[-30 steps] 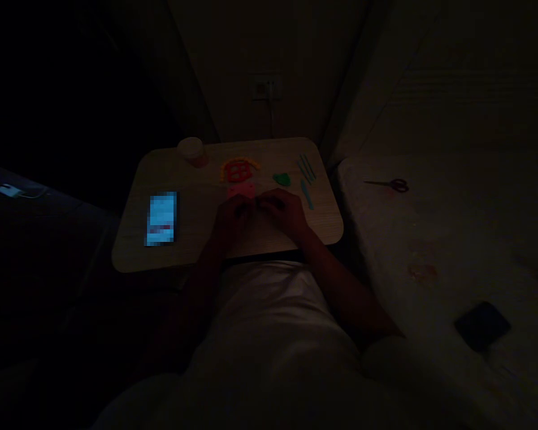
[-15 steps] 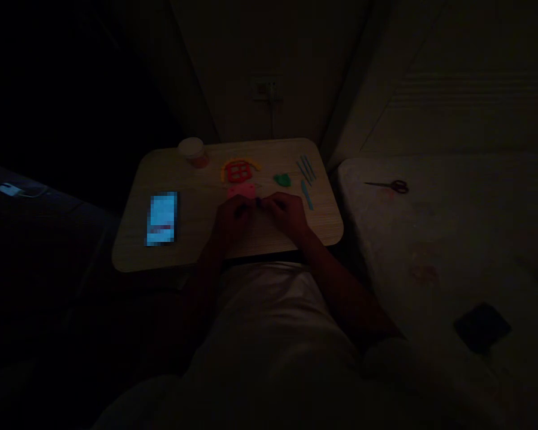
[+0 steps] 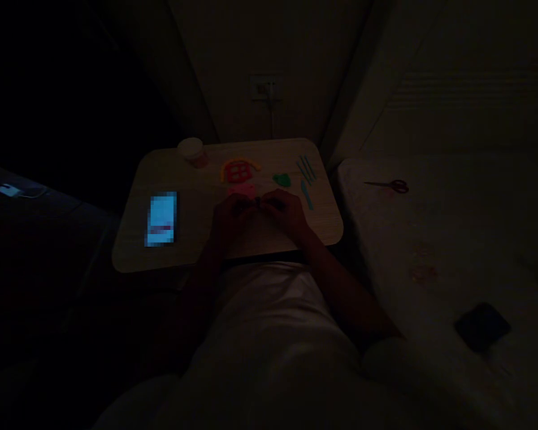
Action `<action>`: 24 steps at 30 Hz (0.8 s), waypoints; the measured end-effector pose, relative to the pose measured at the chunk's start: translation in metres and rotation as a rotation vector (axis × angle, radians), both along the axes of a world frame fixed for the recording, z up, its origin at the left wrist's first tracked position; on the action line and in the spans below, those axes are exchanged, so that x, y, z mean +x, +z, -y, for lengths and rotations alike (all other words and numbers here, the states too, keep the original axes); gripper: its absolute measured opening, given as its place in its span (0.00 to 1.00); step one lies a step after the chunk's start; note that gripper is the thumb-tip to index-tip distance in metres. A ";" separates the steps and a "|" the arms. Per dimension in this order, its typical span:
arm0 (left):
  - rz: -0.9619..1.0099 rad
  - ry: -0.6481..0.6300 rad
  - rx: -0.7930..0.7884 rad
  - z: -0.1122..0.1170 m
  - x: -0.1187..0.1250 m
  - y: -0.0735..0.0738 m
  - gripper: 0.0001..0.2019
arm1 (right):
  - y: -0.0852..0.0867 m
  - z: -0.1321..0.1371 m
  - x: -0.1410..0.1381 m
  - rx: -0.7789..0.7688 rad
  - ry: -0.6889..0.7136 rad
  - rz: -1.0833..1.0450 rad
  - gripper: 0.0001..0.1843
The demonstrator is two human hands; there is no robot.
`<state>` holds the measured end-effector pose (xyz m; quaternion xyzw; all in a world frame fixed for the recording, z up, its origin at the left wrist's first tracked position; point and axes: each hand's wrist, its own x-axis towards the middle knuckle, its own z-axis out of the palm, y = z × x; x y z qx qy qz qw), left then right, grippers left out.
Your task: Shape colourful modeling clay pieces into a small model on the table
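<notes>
In dim light my left hand [image 3: 232, 216] and my right hand [image 3: 284, 210] meet over the small table, fingers pinched together. Between their fingertips is a small dark lump [image 3: 257, 202], perhaps modelling clay; its shape is hard to make out. Just beyond the left fingers lies a flat pink piece [image 3: 242, 190], partly covered by the hand. Behind it sits a red lattice shape [image 3: 239, 172] with an orange-yellow strip [image 3: 250, 163] curved over its top. A green lump [image 3: 281, 180] rests beyond my right hand.
On the wooden table [image 3: 183, 257] are a lit phone [image 3: 161, 219] at left, a lidded tub [image 3: 192, 151] at the back, and several thin blue-green tools [image 3: 307, 194] at right. Scissors [image 3: 388, 186] and a dark item [image 3: 482, 326] lie on the pale surface at right.
Both hands stay at nearly the same place, with slight finger movement around the dark lump. The other things on the table have not moved.
</notes>
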<state>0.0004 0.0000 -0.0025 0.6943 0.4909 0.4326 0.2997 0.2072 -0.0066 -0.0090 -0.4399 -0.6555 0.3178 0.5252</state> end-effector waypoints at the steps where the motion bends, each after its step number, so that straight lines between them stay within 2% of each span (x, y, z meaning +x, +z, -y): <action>1: -0.007 0.006 0.004 0.000 0.000 0.002 0.11 | 0.000 0.000 0.000 0.005 0.005 0.006 0.07; 6: -0.010 0.014 0.020 -0.001 0.000 0.005 0.06 | 0.002 0.002 0.001 0.015 0.014 0.042 0.06; 13: 0.057 0.048 0.049 -0.005 -0.003 -0.006 0.10 | -0.003 0.000 0.004 0.107 0.052 0.038 0.11; 19: 0.100 0.049 0.049 -0.007 -0.004 -0.010 0.10 | -0.010 -0.001 0.001 0.040 0.049 -0.063 0.11; 24: 0.065 0.037 0.075 -0.007 -0.004 -0.008 0.10 | -0.008 -0.001 0.002 0.047 0.035 -0.047 0.09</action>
